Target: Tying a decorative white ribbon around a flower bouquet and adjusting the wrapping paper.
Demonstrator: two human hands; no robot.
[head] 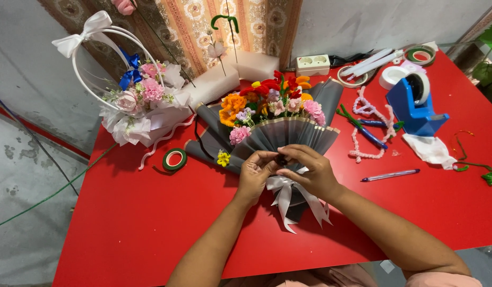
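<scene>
A bouquet of colourful craft flowers (272,103) lies on the red table (150,223), wrapped in pleated grey paper (288,133). A white ribbon bow (288,194) is tied round its neck. My left hand (255,172) and my right hand (309,170) meet at the middle of the wrap, just above the bow. The fingertips of both pinch a small dark piece between them; what it is I cannot make out.
A white basket of pink flowers (139,101) stands at the back left, a roll of green tape (174,159) beside it. At the right are a blue tape dispenser (413,103), pens (390,174), white crumpled tissue (430,150), pink pipe cleaners (362,127) and a socket strip (313,65).
</scene>
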